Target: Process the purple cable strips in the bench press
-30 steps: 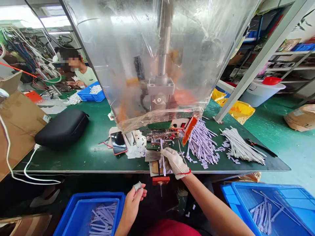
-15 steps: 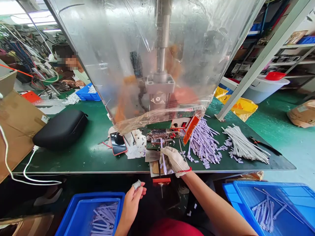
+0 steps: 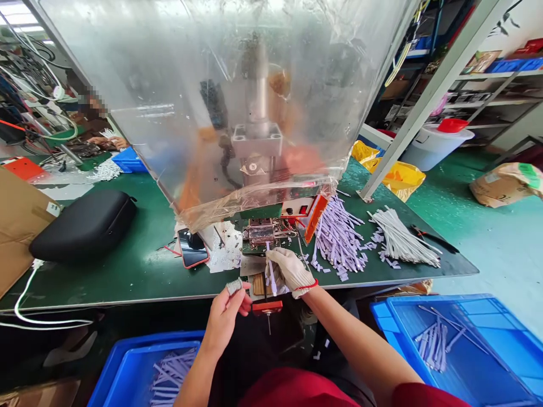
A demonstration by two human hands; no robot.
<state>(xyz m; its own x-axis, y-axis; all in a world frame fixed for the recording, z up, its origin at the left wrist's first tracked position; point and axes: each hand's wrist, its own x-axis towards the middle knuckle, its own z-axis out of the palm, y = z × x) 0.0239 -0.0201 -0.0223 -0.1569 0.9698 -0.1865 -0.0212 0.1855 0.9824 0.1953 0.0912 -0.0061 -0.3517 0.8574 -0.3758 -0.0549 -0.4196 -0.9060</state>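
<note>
My right hand (image 3: 289,272), in a white knit glove with a red cuff, pinches a flat lavender strip (image 3: 272,278). The strip's far end reaches the small metal fixture (image 3: 260,233) beneath the press. My bare left hand (image 3: 224,316) hangs just in front of the table edge, its fingers loosely curled and slightly apart. Grey wrapping covers one of its digits, and I see nothing held in it. Right beside its fingertips is a red bar (image 3: 267,307) with a thin rod below the table edge.
A press behind a cloudy plastic guard (image 3: 203,141) rises ahead. Lavender strips (image 3: 339,234) and white rods (image 3: 405,236) lie right, beside pliers (image 3: 435,238). A phone (image 3: 193,249) and black case (image 3: 82,223) lie left. Blue bins (image 3: 123,350) flank me. A co-worker's hand (image 3: 102,141) shows far left.
My view has shifted right. My left hand has risen toward the table edge and come closer to the red bar. The right hand still holds the strip at the fixture.
</note>
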